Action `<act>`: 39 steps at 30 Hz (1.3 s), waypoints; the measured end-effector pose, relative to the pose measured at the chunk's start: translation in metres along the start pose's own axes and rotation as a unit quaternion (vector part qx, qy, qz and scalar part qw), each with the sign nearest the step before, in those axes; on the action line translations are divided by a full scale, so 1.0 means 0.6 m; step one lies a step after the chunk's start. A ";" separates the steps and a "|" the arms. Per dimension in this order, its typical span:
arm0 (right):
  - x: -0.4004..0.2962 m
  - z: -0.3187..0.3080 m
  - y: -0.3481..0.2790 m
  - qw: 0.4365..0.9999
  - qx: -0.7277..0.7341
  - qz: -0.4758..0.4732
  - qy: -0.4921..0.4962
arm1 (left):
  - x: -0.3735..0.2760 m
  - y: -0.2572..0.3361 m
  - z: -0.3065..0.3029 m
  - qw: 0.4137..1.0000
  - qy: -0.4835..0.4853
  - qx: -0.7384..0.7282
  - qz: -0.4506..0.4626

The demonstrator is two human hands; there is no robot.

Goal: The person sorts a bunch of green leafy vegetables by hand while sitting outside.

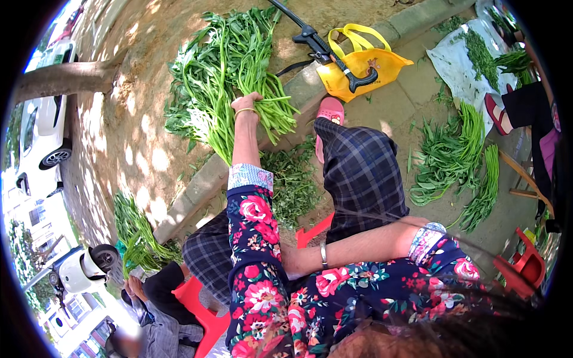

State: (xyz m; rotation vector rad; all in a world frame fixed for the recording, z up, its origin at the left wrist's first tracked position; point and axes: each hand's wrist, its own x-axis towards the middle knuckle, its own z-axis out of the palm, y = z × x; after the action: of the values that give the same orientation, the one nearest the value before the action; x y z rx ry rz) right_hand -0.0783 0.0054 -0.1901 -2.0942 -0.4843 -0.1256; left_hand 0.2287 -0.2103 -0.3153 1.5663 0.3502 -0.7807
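Observation:
My left hand [247, 103], with a gold-coloured bangle at the wrist, reaches forward and grips the stems of a large heap of leafy greens [219, 80], apparently water spinach. Its fingertips are hidden among the stems. The heap lies on soil and over a stone kerb [197, 192], cut ends towards the right. My right forearm, wearing a silver bangle, crosses my lap. Only the wrist side of my right hand [293, 262] shows; my left sleeve hides its fingers. Trimmed leaves and stem pieces [293, 188] lie on the ground between my knees, near a pink clog [332, 109].
A black walking stick [358, 83] rests across a yellow bag [340, 85]. More greens [447, 156] lie at right, near a white sheet [452, 76] and another person's red shoe [494, 112]. At lower left, a seated person's hands [135, 287] hold greens [138, 237]. A tree trunk [67, 78] stands left.

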 end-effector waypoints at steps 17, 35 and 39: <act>0.009 -0.033 -0.011 0.994 -0.081 0.015 -0.072 | -0.042 0.029 0.020 0.981 -0.126 0.036 -0.146; 0.004 0.081 0.007 0.995 -0.032 0.006 0.090 | -0.018 -0.055 0.046 0.939 0.082 0.333 0.026; -0.008 0.073 0.013 1.000 -0.006 0.016 0.000 | -0.067 -0.047 0.075 0.877 0.168 0.450 0.031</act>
State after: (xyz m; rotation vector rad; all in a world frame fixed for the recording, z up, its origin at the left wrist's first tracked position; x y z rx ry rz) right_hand -0.0841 0.0368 -0.2214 -2.1119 -0.4507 -0.1105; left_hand 0.1693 -0.2401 -0.3090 2.5982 0.1776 -0.6419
